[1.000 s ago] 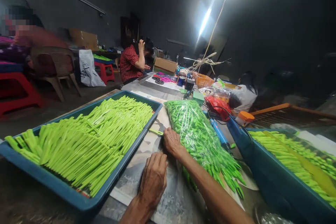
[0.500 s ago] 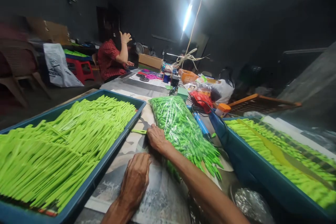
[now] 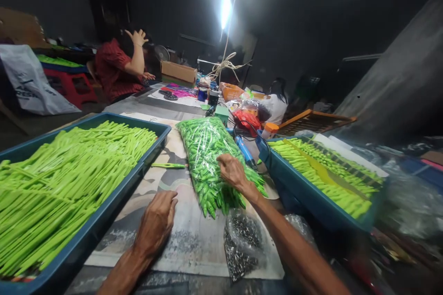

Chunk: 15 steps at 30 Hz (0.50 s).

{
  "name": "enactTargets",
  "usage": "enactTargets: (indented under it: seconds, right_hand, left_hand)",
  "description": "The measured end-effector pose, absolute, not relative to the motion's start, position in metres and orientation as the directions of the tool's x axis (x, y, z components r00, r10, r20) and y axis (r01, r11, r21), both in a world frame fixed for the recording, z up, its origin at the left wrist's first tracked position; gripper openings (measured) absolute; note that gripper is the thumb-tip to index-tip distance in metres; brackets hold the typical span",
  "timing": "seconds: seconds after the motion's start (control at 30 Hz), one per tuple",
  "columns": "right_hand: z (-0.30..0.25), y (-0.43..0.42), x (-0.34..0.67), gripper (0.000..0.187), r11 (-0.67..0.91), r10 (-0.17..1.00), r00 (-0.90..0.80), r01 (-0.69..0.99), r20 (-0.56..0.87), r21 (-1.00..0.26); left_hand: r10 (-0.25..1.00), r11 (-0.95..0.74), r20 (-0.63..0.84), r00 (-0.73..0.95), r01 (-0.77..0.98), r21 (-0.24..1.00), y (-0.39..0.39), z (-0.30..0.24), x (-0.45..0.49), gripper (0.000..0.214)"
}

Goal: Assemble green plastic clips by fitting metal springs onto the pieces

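My left hand [image 3: 155, 223] rests on a camouflage-patterned mat [image 3: 194, 249], holding nothing. My right hand [image 3: 235, 173] lies on a clear plastic bag [image 3: 207, 161] packed with bright green plastic pieces, fingers draped over it. A single green piece [image 3: 168, 165] lies on the mat between the bag and a blue tray [image 3: 110, 207], which is full of long green plastic strips [image 3: 69, 179]. Below my right forearm sits a small clear bag of dark metal parts [image 3: 240, 244]. To the right, a second blue tray [image 3: 311, 203] holds more green pieces.
A blue-handled tool [image 3: 245, 151] with cords lies beyond the bag. Farther along the table are a cardboard box [image 3: 178, 72] and a co-worker in a red shirt [image 3: 114, 67]. Another person in white [image 3: 277, 106] sits behind an orange-framed rack [image 3: 313, 122].
My right hand has moved from the mat beside the left tray onto the bag, leaving the green piece on the mat. The view has turned right, bringing the small bag of dark parts into sight.
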State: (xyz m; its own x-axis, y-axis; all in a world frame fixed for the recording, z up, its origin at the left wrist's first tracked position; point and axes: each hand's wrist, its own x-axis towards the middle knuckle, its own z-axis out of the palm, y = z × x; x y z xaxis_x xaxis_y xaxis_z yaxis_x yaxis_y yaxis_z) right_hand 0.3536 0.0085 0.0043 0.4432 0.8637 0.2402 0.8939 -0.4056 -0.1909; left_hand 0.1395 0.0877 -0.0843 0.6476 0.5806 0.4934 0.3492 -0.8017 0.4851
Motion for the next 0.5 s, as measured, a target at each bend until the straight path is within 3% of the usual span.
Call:
enactTargets:
  seconds: [0.3,0.5]
  right_hand:
    - [-0.008,-0.036,0.397,0.02,-0.602,0.705,0.68,0.724,0.202,-0.338]
    - [-0.014,-0.043,0.403,0.02,-0.643,0.669,0.727,0.67,0.155,-0.371]
  left_hand:
    - [0.657,-0.736,0.501,0.564,0.335,0.588,0.11,-0.043,0.202,0.035]
    - [0.786,-0.611,0.422,0.452,0.462,0.643,0.141,-0.04,0.282,0.051]
